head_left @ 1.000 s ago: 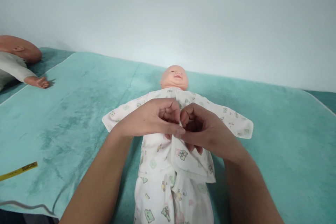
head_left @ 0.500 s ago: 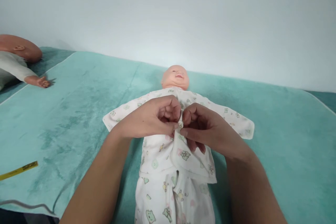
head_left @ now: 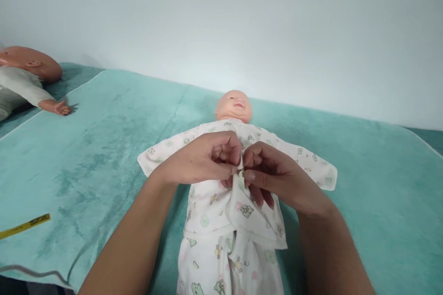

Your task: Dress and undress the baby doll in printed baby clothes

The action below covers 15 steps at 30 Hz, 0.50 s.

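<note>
fingers [head_left: 223,172] of left hand [head_left: 202,156] and right hand [head_left: 278,175] curled inward, pinching the doll's [head_left: 234,105] shirt [head_left: 207,203] at the front

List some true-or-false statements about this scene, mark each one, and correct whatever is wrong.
1. The left hand and right hand are both at the front of the printed top. True.
2. The doll wearing it lies face down. False: it lies face up.
3. A yellow strip lies on the green cloth. True.
4. The second doll is on the right of the picture. False: it is at the left edge.
5. The top's sleeves stretch out to both sides. True.
</note>
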{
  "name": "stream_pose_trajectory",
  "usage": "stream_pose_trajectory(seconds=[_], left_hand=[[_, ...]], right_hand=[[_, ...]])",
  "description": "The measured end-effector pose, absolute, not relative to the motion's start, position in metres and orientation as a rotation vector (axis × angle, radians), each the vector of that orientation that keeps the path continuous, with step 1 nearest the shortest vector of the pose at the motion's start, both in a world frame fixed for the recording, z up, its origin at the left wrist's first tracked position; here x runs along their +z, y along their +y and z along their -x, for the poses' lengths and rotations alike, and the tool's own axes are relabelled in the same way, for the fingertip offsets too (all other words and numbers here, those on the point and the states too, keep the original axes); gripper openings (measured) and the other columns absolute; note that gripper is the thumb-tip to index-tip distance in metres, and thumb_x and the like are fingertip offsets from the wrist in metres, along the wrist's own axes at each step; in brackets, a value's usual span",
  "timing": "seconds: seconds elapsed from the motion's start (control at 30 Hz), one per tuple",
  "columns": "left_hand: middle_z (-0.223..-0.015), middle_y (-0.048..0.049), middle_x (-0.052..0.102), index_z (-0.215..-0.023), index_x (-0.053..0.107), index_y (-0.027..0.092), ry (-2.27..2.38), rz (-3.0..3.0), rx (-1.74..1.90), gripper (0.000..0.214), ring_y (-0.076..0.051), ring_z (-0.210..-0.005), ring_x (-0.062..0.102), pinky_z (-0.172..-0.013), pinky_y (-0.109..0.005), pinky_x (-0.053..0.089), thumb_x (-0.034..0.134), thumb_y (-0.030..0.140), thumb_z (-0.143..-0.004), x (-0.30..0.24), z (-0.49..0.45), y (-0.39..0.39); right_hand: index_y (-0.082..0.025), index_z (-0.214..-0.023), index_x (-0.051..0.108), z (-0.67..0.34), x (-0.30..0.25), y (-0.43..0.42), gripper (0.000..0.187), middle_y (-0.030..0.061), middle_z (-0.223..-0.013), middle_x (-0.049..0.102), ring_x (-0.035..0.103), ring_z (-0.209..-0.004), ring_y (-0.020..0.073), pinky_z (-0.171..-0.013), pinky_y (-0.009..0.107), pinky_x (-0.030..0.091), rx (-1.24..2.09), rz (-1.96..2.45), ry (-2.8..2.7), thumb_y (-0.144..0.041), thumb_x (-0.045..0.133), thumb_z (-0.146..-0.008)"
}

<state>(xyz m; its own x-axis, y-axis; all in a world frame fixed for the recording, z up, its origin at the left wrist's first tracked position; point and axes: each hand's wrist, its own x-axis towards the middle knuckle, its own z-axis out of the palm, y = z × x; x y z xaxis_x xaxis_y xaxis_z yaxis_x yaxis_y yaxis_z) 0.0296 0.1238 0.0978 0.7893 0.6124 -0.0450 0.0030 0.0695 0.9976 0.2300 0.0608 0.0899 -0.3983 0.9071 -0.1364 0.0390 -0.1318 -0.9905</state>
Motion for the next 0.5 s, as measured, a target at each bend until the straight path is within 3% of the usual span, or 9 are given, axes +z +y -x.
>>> stream_pose_trajectory(seconds=[0.2,0.37,0.5], left_hand=[[-0.07,0.0014,0.063,-0.098,0.058,0.017,0.429,-1.482,0.515,0.011,-0.011,-0.058,0.062,-0.056,-0.024,0.052,0.056,0.018,-0.087,0.1,-0.026,0.128],[-0.069,0.0029,0.055,-0.087,0.059,0.017,0.803,-1.683,0.835,0.012,-0.009,-0.06,0.051,-0.054,-0.021,0.039,0.058,0.029,-0.09,0.09,-0.013,0.088],[-0.087,-0.0016,0.061,-0.083,0.062,0.019,0.967,-1.971,0.832,0.01,-0.015,-0.085,0.056,-0.073,-0.027,0.045,0.054,0.022,-0.089,0.07,0.002,0.028]], right_hand=[[-0.02,-0.094,0.054,-0.232,0.087,0.068,0.021,-0.0016,-0.073,0.062,0.058,-0.047,0.0094,-0.034,0.018,0.037,1.53,0.98,-1.364,-0.041,0.057,-0.094],[-0.022,-0.078,0.051,-0.22,0.081,0.027,0.025,-0.0032,-0.063,0.051,0.048,-0.055,0.0112,-0.051,0.025,0.039,0.898,1.285,-1.577,-0.04,0.06,-0.091],[-0.023,-0.094,0.06,-0.21,0.059,-0.029,0.015,0.0056,-0.089,0.063,0.058,-0.085,0.0228,-0.073,0.035,0.048,0.381,1.435,-1.959,-0.035,0.064,-0.087]])
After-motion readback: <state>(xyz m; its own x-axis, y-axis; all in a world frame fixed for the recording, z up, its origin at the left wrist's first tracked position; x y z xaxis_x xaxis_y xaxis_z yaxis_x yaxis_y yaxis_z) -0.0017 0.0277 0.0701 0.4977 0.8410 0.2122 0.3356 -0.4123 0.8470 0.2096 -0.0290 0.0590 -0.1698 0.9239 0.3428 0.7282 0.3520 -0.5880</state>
